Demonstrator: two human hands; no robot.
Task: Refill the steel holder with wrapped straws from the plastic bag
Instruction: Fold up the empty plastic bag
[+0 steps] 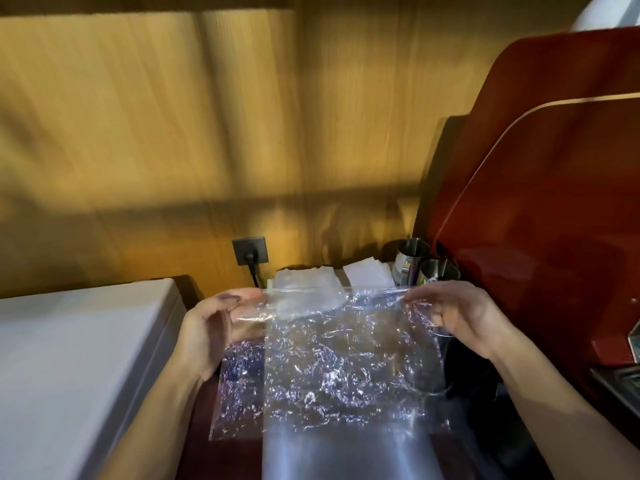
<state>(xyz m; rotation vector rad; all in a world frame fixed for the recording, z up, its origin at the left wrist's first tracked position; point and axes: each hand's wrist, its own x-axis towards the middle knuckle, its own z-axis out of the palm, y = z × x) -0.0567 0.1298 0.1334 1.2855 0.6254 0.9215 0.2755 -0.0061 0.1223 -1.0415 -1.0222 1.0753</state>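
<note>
Plastic bag (pixel 332 358): you hold it stretched flat in mid-air above the dark worktop (pixel 204 445), its top edge taut between your hands. No straws can be made out through the crinkled film. Left hand (pixel 211 327) fingers pinch the top left corner; right hand (pixel 460 317) fingers pinch the top right.

Steel holder (pixel 440 271): near the worktop's back edge, just behind your right hand, beside a second steel cup (pixel 412 254).

Risks: thin film may slip or tear if you pull harder; a swing of your right hand could knock the holder over.
</note>
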